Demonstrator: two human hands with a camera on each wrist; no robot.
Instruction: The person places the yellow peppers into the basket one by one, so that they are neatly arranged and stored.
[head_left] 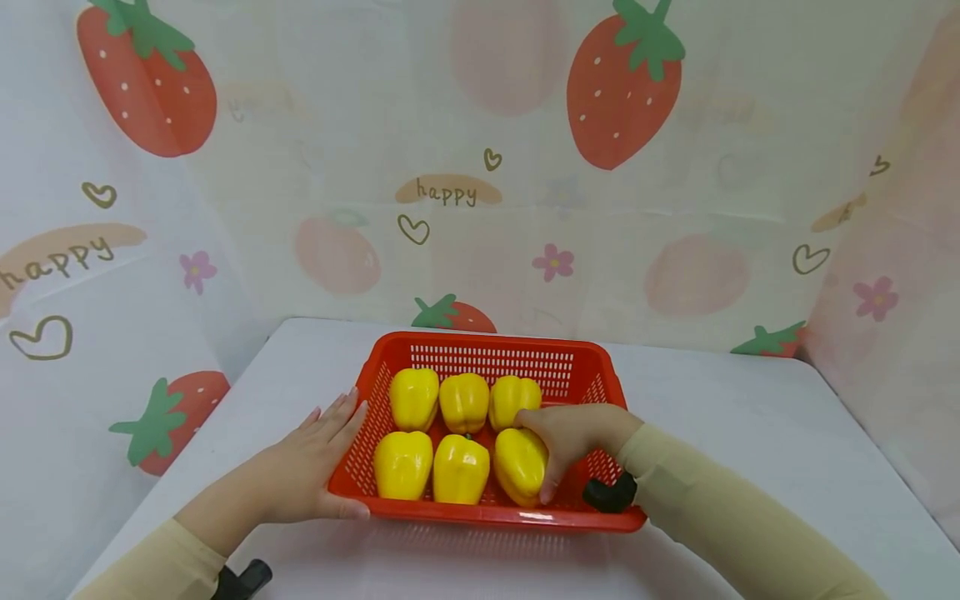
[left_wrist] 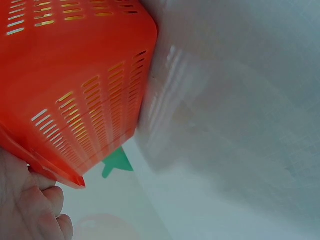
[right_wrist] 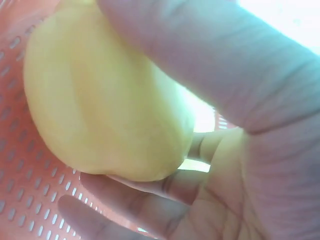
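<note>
A red plastic basket (head_left: pixel 480 513) holds several yellow bell peppers in two rows. My right hand (head_left: pixel 573 433) is inside it, gripping the front-row right bell pepper (head_left: pixel 519 465), which leans a little. In the right wrist view this pepper (right_wrist: pixel 100 95) sits between the thumb and the fingers, close to the slotted basket wall (right_wrist: pixel 35 175). My left hand (head_left: pixel 311 467) rests against the basket's left rim with its fingers fairly straight and the thumb by the front corner. The left wrist view has that hand (left_wrist: pixel 30 205) touching the rim from outside.
The basket stands on a white table (head_left: pixel 750 450). Behind and at the sides hangs a strawberry-patterned cloth (head_left: pixel 525 192). Inside the basket, a back-row bell pepper (head_left: pixel 513 398) stands right by my right hand, and a front-row bell pepper (head_left: pixel 461 471) lies left of the gripped one.
</note>
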